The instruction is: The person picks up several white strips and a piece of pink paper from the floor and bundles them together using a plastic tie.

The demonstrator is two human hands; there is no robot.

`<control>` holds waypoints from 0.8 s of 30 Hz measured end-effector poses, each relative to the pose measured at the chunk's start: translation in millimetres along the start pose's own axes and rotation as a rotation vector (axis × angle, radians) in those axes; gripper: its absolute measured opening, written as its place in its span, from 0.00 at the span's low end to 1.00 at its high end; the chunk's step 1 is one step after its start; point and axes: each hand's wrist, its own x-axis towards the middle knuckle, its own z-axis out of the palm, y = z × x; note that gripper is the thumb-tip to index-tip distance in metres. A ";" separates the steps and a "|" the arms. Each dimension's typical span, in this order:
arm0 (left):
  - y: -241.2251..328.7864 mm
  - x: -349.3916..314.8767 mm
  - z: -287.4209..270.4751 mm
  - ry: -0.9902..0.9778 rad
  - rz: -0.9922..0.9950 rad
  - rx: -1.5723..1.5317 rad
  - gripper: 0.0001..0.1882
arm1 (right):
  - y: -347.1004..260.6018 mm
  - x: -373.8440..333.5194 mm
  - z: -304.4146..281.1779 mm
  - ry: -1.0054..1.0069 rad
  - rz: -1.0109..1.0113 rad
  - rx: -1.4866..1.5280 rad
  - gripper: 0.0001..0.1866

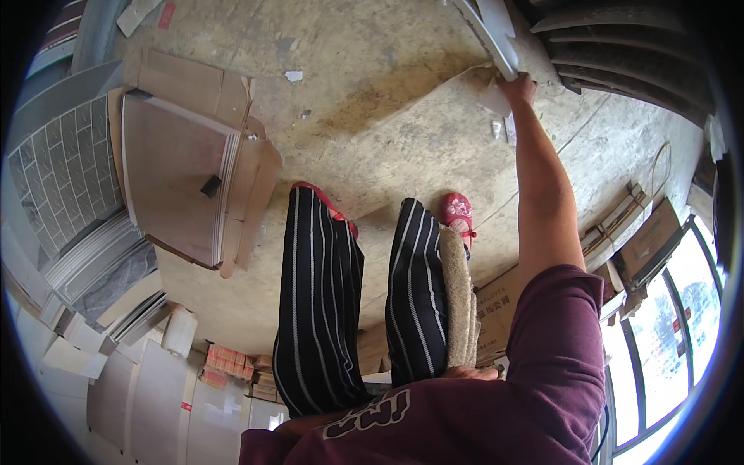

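My right arm stretches far forward, and my right hand [521,88] is closed around the near end of a long white strip [487,35]. A pale flat piece [496,99] sits just beneath that fist. Across my waist, my left hand [470,373] shows only in part, its fingers bent at the lower end of a folded beige fuzzy cloth [459,298]. The cloth hangs along the outside of my right leg, over striped black trousers. Most of my left forearm is hidden by my shirt.
Stacked flat panels [178,174] lie on cardboard to the left, with a small black block [210,185] on top. Grey brick-patterned tiles [62,170] stand beyond. Dark curved slabs [632,46] are at the far right. Cardboard boxes [496,314] stand by my right side.
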 end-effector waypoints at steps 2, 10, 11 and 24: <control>1.7 1.6 1.1 -0.006 -0.007 0.004 0.20 | 3.6 -14.5 -6.5 -0.135 -0.058 -0.076 0.30; 40.9 1.9 25.8 -0.054 -0.062 0.016 0.21 | -17.0 -196.1 -36.6 -0.142 -0.258 0.004 0.20; 47.0 0.9 28.8 -0.064 -0.074 0.012 0.21 | -17.3 -212.2 -54.3 -0.169 -0.267 0.006 0.19; 133.1 -38.9 91.9 -0.072 -0.098 0.091 0.22 | 2.2 -335.0 -268.3 -0.138 -0.488 -0.060 0.17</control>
